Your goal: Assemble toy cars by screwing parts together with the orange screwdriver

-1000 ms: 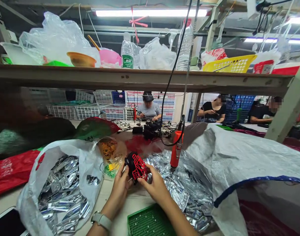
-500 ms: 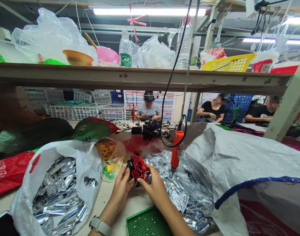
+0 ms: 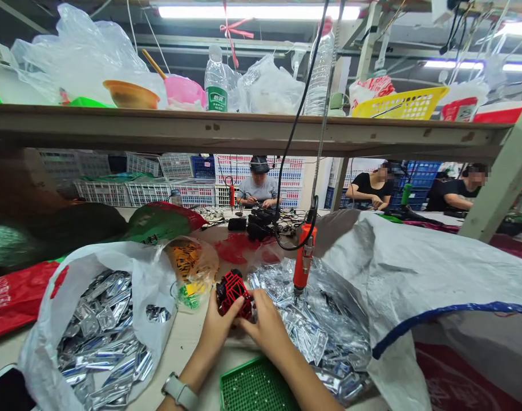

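Note:
A small toy car with a red lattice frame and black, wheel-like parts is held up in front of me over the table. My left hand grips it from the left, its thumb lying across the red bars. On the opposite side my right hand closes around the car's lower right part; its fingertips are partly hidden. Just below the hands sits a green mesh tray with small specks in it. An orange electric screwdriver hangs tip down, to the right of the hands and apart from them.
At left stands a white plastic bag of shiny silver parts; more silver parts lie at right beside a large white sack. A clear bag holds orange and green pieces. A shelf crosses above. Several people sit beyond.
The toy car has turned in my hands and dropped slightly. My left thumb has moved onto the red frame, and my right hand has shifted lower along the car's side.

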The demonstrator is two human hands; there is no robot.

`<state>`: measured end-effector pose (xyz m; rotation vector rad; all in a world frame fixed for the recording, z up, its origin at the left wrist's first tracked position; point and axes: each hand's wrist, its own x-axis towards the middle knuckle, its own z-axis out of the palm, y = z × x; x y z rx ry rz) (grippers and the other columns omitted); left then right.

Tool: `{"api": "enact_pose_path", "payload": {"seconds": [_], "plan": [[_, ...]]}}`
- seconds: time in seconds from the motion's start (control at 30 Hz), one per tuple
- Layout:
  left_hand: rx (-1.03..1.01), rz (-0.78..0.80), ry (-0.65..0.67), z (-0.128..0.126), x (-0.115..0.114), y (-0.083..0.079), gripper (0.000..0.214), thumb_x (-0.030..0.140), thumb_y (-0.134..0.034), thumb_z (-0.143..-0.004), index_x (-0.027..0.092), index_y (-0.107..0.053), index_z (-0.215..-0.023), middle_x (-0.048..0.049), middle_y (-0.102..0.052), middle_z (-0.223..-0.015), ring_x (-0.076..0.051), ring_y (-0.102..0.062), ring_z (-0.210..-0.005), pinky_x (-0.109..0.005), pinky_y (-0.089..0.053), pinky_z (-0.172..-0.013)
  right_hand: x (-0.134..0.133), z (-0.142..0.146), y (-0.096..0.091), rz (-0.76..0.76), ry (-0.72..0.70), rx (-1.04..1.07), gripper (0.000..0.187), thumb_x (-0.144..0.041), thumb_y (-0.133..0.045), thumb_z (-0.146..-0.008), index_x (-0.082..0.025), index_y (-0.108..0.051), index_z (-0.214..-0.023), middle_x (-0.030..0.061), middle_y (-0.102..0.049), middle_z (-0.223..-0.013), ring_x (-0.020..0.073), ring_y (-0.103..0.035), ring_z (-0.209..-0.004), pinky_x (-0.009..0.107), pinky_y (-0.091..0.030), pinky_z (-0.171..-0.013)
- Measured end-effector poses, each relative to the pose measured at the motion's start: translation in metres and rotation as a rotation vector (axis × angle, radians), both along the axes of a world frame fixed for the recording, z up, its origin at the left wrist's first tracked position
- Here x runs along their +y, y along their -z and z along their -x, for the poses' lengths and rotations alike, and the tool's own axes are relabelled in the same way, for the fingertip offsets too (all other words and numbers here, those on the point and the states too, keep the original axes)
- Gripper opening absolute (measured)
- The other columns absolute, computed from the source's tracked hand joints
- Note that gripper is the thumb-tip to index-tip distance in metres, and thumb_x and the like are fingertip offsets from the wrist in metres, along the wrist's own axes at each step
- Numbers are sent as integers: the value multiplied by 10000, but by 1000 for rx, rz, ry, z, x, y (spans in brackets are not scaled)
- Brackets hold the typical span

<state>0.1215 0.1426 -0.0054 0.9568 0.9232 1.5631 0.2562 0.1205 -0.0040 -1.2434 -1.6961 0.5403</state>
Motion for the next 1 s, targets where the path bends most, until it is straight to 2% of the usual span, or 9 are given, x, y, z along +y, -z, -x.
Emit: {"api": "enact_pose_path", "payload": {"seconds": [0.07, 0.17, 0.23, 0.3, 0.37, 0.5, 0.6, 0.77, 1.0], "plan": [[-125, 51, 6, 3, 1, -3, 722, 430, -929, -549, 183, -605, -1145, -69, -744, -1035, -229, -713, -899, -313, -573, -800, 0, -1, -1, 13, -69, 51, 493, -296, -767, -753, -233, -626, -1222, 98, -648, -1202, 283, -583, -1152, 458, -458, -1032], [-270, 82, 50, 9, -3, -12, 669, 445, -888, -612, 174, -620, -1161, -74, -754, -1082, -232, -720, -935, -316, -588, -809, 4, -1, 2, 115, -153, 185, 586, -531, -643, -868, -221, -541, -1355, 120, -655, -1256, 235, -643, -1075, 403, -519, -935], [-308, 99, 54, 12, -6, -19, 596, 408, -871, -637, 152, -640, -1123, -81, -765, -1058, -236, -726, -944, -311, -598, -807, 6, 0, 4, 201, -215, 258, 648, -674, -558, -873, -175, -581, -1284, 126, -710, -1148, 225, -687, -965, 385, -547, -850], [-331, 120, 62, 14, -8, -25, 529, 371, -841, -675, 140, -649, -1110, -85, -774, -1025, -242, -733, -938, -313, -607, -796, 6, 1, 4, 251, -278, 292, 683, -778, -528, -830, -161, -675, -1084, 94, -749, -977, 218, -702, -886, 376, -549, -828], [-337, 144, 90, 14, -10, -28, 473, 358, -800, -720, 129, -657, -1109, -92, -780, -990, -250, -740, -921, -323, -614, -779, 6, 2, 1, 288, -320, 321, 699, -831, -535, -781, -164, -702, -905, 64, -745, -842, 204, -696, -810, 350, -543, -774], [-330, 174, 141, 14, -11, -28, 404, 354, -730, -787, 104, -664, -1097, -106, -785, -951, -246, -748, -862, -326, -622, -742, 7, 1, -4, 338, -331, 392, 682, -840, -622, -697, -175, -687, -833, 30, -704, -726, 169, -663, -703, 287, -505, -644], [-327, 178, 151, 13, -10, -26, 356, 327, -674, -845, 98, -652, -1117, -108, -784, -953, -223, -744, -808, -315, -623, -713, 10, 0, -3, 354, -314, 442, 648, -815, -673, -657, -178, -673, -776, 23, -688, -691, 149, -640, -668, 263, -480, -611], [-347, 171, 158, 10, -9, -23, 304, 303, -654, -877, 114, -643, -1115, -90, -778, -922, -217, -740, -803, -335, -631, -748, 13, 0, 0, 343, -286, 487, 584, -752, -714, -664, -174, -667, -732, 26, -694, -699, 136, -614, -656, 249, -458, -587], [-362, 198, 161, 11, -13, -31, 282, 290, -576, -911, 100, -661, -1102, -121, -778, -903, -264, -752, -883, -379, -636, -774, 9, 5, 0, 331, -309, 523, 596, -760, -732, -661, -182, -650, -780, 12, -670, -711, 140, -609, -666, 248, -460, -565]]}}
